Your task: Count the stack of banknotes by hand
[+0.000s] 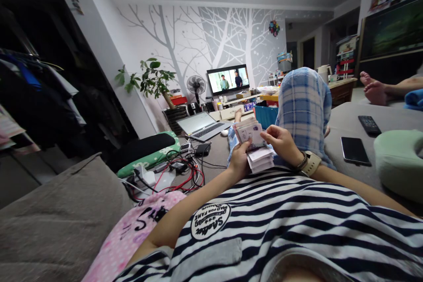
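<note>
My left hand (239, 158) grips a folded stack of banknotes (250, 135), pale purple and white with small print, in front of my raised knee. Its thumb lies on the front of the stack, and the lower ends hang in layers below. Beside it, my right hand (281, 141) is closed in a pinch at the right edge of the top note. A pale watch (311, 164) and a dark bracelet circle the right wrist. The print is too small to read.
To the left are an open laptop (205, 127), a mouse (224, 133) and tangled cables (185, 169). A phone (355, 150), a remote (369, 125) and a green neck pillow (399, 163) lie to the right. Another person's feet (375, 89) rest at the far right.
</note>
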The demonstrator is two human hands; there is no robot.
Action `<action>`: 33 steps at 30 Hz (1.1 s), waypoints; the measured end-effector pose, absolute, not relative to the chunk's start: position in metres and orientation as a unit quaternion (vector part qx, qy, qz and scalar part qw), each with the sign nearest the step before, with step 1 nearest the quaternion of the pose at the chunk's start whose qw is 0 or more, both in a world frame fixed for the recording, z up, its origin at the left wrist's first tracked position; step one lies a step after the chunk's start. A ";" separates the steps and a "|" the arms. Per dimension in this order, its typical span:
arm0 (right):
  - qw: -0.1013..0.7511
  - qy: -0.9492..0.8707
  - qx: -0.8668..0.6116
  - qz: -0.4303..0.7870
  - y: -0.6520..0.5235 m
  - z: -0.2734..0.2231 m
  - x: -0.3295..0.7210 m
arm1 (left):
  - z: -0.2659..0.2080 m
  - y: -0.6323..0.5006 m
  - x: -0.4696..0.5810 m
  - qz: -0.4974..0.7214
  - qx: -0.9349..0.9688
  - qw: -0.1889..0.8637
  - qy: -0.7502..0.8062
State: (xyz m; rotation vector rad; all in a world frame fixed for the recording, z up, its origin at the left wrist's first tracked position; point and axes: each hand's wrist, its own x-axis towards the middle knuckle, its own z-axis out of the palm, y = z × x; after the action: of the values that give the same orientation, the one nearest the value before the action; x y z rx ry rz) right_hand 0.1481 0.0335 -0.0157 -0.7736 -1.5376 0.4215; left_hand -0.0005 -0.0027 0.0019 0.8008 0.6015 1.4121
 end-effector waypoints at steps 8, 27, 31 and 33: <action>0.645 -0.671 -0.317 0.184 0.029 -0.014 0.148 | 0.001 0.002 0.003 0.615 0.344 0.667 0.242; 0.645 -0.694 -0.235 0.215 0.019 -0.010 0.144 | 0.012 -0.004 0.003 0.612 0.336 0.670 0.254; 0.643 -0.694 -0.243 0.213 0.017 -0.010 0.145 | 0.009 -0.001 0.002 0.613 0.338 0.670 0.249; 0.641 -0.695 -0.248 0.213 0.016 -0.009 0.145 | 0.008 0.000 0.001 0.609 0.340 0.672 0.250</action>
State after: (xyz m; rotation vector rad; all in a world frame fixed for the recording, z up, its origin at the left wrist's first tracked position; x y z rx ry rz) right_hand 0.1447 0.0159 -0.0090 -0.5648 -1.5836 0.4845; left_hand 0.0015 -0.0002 0.0082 0.7649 0.5621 1.3710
